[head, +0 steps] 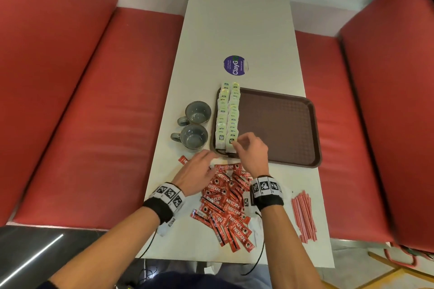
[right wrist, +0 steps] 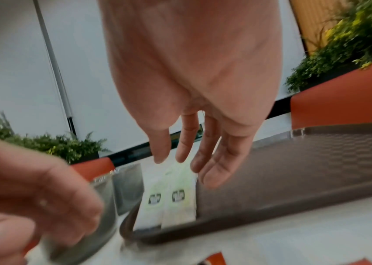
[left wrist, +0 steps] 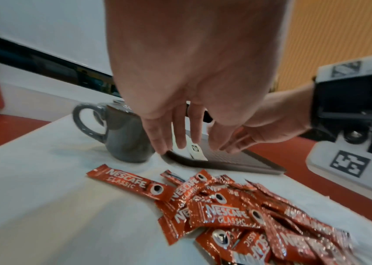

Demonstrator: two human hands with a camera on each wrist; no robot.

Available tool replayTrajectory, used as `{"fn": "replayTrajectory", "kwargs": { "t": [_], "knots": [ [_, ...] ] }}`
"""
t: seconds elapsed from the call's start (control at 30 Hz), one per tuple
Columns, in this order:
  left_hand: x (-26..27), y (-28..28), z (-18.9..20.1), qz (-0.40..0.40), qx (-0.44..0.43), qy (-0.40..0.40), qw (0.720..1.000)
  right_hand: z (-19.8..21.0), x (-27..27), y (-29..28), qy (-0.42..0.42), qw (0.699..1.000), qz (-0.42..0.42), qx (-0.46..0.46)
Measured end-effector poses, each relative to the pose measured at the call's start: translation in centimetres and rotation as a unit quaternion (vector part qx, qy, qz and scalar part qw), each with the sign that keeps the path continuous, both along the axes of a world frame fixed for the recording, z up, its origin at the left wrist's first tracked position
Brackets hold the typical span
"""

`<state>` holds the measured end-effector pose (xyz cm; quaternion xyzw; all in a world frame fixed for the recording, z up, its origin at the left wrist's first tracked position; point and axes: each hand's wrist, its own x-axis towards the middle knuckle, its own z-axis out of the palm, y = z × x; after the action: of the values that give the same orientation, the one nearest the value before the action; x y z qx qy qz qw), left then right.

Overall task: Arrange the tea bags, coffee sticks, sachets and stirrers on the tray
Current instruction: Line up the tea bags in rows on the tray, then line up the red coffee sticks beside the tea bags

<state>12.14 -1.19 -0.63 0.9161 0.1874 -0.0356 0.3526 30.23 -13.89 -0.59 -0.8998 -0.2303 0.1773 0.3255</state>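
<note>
head view shows a white surface (head: 234,30) between red bench seats, with a brown tray (head: 281,124) on it. two rows of pale green tea bags (head: 229,115) run along the tray's left edge; their dark labels are too small to read. the right hand (head: 252,150) hovers over the near end of those rows, fingers loosely bent, its grip empty. the left hand (head: 199,171) reaches toward the tray's near left corner with fingers straight, its grip open and holding nothing. below the hands lies a loose heap of red coffee sticks (head: 225,204) printed "nescafe classic", the lettering clearest in the left wrist view (left wrist: 225,213). a bundle of red-and-white stirrers (head: 304,216) lies on the surface to the right of the heap. two grey mugs (head: 195,124) stand just left of the tray. beyond the tray a round purple sticker (head: 236,65) reads "clayg", the rest unclear.
</note>
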Motion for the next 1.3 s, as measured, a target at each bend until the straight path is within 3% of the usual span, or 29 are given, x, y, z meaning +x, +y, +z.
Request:
{"fn": "replayTrajectory", "kwargs": {
  "t": [0.13,0.23,0.43,0.57,0.67,0.83,1.3],
  "knots": [
    [-4.0,0.6,1.6,0.047,-0.061,-0.043,0.996,4.3,-1.7,-3.3,0.011,0.999,0.024,0.035],
    [-7.5,-0.1,1.2,0.072,-0.106,-0.069,0.989,6.0,-4.3,-6.1,0.025,0.999,0.041,0.007],
    [-10.6,-4.3,-1.3,0.036,-0.059,-0.008,0.998,4.4,-10.6,-11.5,0.038,0.979,0.098,-0.174],
    [-11.2,-7.5,-3.3,-0.013,0.004,0.045,0.999,1.6,-15.5,-13.3,0.028,0.967,0.124,-0.223],
    [-11.1,-8.4,-4.2,-0.031,0.051,0.058,0.997,-0.8,-17.7,-13.6,0.007,0.967,0.117,-0.226],
    [-10.5,-8.2,-4.6,-0.036,0.092,0.047,0.994,-3.3,-18.8,-12.7,0.0,0.984,0.087,-0.154],
    [-9.5,-5.4,-4.7,-0.018,0.123,0.085,0.989,-3.9,-18.2,-8.6,-0.068,0.975,0.089,-0.191]
  ]
}}
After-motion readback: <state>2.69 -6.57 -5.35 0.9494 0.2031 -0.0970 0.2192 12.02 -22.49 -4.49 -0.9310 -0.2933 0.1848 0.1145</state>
